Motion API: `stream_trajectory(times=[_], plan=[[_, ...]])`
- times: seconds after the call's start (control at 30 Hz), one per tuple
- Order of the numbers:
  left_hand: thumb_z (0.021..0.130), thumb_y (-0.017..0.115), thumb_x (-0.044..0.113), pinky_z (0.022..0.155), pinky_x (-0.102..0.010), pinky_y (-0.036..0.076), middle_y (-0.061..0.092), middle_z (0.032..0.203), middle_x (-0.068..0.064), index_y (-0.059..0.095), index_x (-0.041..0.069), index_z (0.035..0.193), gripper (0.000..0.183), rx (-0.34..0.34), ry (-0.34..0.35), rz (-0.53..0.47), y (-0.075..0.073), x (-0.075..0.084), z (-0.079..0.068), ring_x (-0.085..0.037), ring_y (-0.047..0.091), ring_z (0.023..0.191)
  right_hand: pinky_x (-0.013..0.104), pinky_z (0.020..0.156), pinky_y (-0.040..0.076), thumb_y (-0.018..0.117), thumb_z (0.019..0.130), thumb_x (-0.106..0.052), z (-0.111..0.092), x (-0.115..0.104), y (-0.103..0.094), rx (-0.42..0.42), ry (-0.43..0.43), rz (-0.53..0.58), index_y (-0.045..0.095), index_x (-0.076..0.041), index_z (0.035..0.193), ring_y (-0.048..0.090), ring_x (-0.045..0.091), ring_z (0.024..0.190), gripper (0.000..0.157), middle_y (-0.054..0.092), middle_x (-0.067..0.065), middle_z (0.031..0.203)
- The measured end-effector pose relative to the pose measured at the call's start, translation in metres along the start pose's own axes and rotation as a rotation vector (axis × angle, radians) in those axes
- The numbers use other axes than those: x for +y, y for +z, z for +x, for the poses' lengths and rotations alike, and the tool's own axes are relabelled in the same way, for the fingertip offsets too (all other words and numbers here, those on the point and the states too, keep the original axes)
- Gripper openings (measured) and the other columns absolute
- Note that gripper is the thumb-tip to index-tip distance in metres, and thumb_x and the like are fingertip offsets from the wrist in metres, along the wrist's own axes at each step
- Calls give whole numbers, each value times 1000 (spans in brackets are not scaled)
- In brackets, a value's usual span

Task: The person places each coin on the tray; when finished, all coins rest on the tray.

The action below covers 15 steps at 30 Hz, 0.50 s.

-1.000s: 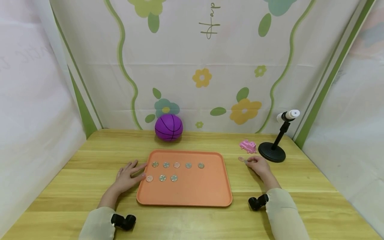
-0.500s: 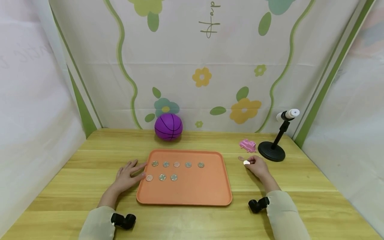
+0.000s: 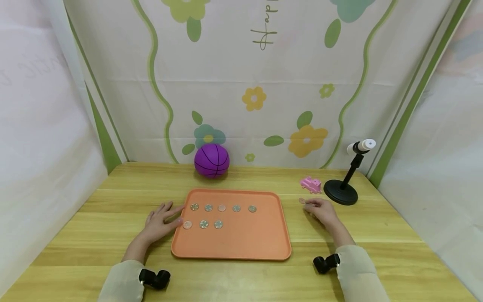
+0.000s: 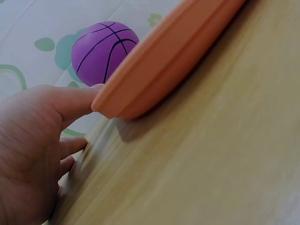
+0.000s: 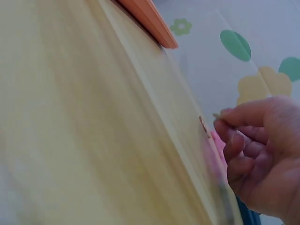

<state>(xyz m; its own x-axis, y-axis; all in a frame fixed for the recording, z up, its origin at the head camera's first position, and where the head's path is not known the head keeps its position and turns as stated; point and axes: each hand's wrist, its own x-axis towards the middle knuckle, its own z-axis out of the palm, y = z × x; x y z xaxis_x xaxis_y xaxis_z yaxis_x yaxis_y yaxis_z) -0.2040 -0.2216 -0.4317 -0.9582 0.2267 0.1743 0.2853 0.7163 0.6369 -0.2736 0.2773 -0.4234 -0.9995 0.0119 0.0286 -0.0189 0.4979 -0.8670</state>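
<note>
At the tray's left side my left hand [image 3: 161, 223] lies with its fingers spread. Its thumb and index finger touch the rim of the orange tray [image 3: 252, 247], as the left wrist view also shows. Two rows of coins [image 3: 236, 208] lie flat on the tray, some silvery and some copper. To the right of the tray, my right hand [image 3: 323, 213] pinches a coin [image 5: 216, 115] between thumb and fingertips, just off the tabletop. A copper coin [image 3: 302, 201] lies on the wood close to those fingertips. The held coin is mostly hidden by the fingers.
A pink toy train [image 3: 311, 184] stands behind the right hand. Right of it is a black stand [image 3: 341, 192] with a white cylinder on top. A purple ball [image 3: 212, 161] sits behind the tray, near the patterned cloth backdrop [image 3: 226, 63].
My right hand has picked up the silvery coin from the table, tilted it, and moved slightly left with it. The left hand and the tray have stayed in place.
</note>
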Motion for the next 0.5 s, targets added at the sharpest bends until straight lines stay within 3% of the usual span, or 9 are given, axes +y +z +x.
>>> stream_trajectory(times=[0.1,0.23,0.5], plan=[[84,54,33,91,-60,-3,19,135,-27,45,10,127,50,1,-3,-3,0,-1,-1,-44,5,123,27,52,42,58,83,-14,-6,-16,4,-53,5,67,54,5,111,51,19,67,34,59,12,93],[84,54,33,90,-61,-3,19,135,-27,45,10,127,50,1,-1,-6,1,-2,-2,-44,5,123,29,54,41,57,84,-13,-12,-41,13,-95,-57,119,51,9,114,51,24,72,37,59,10,90],[84,54,34,90,-61,-2,20,135,-27,47,11,126,49,5,2,-1,3,-2,-1,-44,6,123,25,52,38,53,85,-3,-19,-74,40,-192,-111,240,50,10,115,46,16,63,33,57,4,81]])
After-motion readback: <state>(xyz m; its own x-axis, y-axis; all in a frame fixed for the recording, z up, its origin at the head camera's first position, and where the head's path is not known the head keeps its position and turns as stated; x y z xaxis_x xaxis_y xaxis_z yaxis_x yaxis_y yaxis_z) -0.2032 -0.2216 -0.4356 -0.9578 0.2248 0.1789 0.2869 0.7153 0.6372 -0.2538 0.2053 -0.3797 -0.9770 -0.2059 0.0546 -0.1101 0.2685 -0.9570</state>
